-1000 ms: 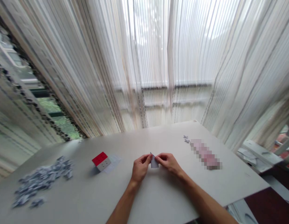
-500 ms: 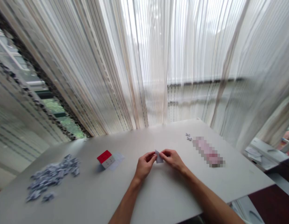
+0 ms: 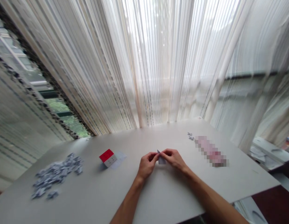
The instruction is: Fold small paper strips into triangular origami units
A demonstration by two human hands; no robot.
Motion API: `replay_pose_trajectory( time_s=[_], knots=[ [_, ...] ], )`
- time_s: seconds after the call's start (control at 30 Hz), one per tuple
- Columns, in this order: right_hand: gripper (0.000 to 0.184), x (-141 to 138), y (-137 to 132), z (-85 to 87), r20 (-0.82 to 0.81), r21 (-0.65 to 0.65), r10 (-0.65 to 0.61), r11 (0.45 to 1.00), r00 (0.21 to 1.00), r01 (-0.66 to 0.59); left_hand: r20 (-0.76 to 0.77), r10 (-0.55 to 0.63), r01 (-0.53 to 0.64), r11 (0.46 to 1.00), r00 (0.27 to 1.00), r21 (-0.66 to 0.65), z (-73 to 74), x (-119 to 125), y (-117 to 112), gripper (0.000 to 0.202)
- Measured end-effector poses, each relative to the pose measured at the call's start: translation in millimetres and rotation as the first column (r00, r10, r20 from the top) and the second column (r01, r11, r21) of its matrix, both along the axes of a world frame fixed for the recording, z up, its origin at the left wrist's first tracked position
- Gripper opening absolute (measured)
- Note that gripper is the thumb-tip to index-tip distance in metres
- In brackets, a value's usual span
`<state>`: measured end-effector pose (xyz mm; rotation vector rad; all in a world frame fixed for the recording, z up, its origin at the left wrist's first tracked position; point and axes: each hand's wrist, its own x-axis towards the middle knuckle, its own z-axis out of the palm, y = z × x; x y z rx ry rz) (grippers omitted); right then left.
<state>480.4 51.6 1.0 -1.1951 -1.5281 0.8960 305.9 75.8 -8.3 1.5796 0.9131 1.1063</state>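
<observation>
A small greyish piece of paper (image 3: 161, 160) is held up over the middle of the table, its pointed top showing between my fingertips. My left hand (image 3: 148, 164) pinches its left edge. On the other side, my right hand (image 3: 173, 158) pinches it near the top, with fingers curled. The two hands nearly touch at the paper. How it is folded is too small to make out.
On the white table (image 3: 93, 199), a heap of folded grey paper pieces (image 3: 58, 172) lies left. A red-and-white house-shaped box (image 3: 108, 158) stands beside pale sheets (image 3: 121, 158). Small folded pieces (image 3: 190, 136) and a blurred-out pink item (image 3: 211, 151) lie right. Curtains (image 3: 146, 77) hang behind.
Both hands remain pinched on the piece of paper, and its pointed top now sits closer between the fingertips. The whole view has shifted slightly, so things appear a little further right.
</observation>
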Motion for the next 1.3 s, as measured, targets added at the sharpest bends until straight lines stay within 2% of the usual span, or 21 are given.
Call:
replay_pose_trajectory(
  time_s=[0.17, 0.37, 0.63, 0.9, 1.3],
  knots=[
    [0.032, -1, 1, -1.7, 0.007, -0.011, -0.027, 1.0, 1.0, 0.027, -0.03, -0.033, 0.033, 0.999, 0.999, 0.003, 2.4, -1, -2, 0.026],
    [0.029, -4, -1, 0.3, 0.04, 0.046, -0.036, 0.998, 0.999, 0.035, -0.027, 0.027, -0.025, 0.999, 0.999, 0.043, 4.1, -1, -2, 0.028],
    [0.03, -7, -6, 2.7, 0.099, 0.036, 0.053, 0.998, 0.994, -0.057, 0.01, 0.034, -0.034, 0.999, 0.999, -0.002, 6.1, -3, 0, 0.03],
    [0.029, -8, -9, 4.4, 0.151, 0.074, 0.038, 0.996, 0.988, -0.05, 0.034, 0.043, -0.043, 0.999, 0.999, 0.022, 6.4, -2, -1, 0.027],
    [0.03, -9, -10, 5.4, 0.123, 0.066, 0.026, 0.997, 0.992, -0.034, 0.048, -0.019, 0.023, 0.996, 0.999, -0.087, 12.8, -5, 3, 0.035]
  ],
)
